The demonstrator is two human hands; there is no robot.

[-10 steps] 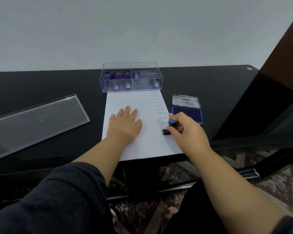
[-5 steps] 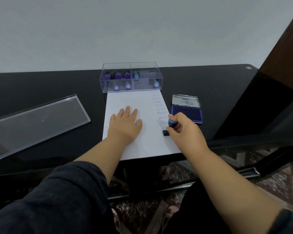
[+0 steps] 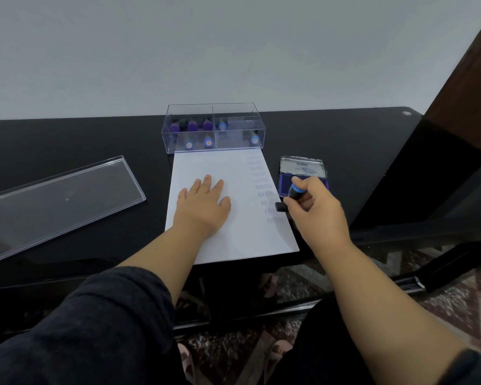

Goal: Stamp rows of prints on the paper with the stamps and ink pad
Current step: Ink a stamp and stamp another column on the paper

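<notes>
A black glossy tabletop (image 3: 81, 140) is carrying everything, running back to a pale wall. A clear flat lid (image 3: 59, 201) is lying on its left part, well apart from the other things. A white sheet of paper (image 3: 206, 168) is lying in the middle, its far edge reaching the foot of a clear two-compartment box (image 3: 214, 129) that is standing behind it. Inside that box several stamps (image 3: 192, 126) with purple and blue tops are sitting, most of them in the left compartment and two blue-topped ones in the right. The left hand (image 3: 204, 207) is resting flat on the paper, its grip apart with the fingers spread and pressing the sheet down. The right hand (image 3: 315, 207) is hanging over the paper's right edge, its grip clamped on a blue-topped stamp (image 3: 292, 191), the fingers curling round the handle. The stamp is tilting, its black base (image 3: 281, 207) sitting at the right margin of the sheet; I cannot tell whether the base is touching the paper. Just beside the paper on the right, an open ink pad (image 3: 303, 173) is lying with its lid raised, partly hidden behind the right hand. A column of blue prints (image 3: 263, 187) is running down the paper's right side, faint towards the far end and darker nearer the stamp.
</notes>
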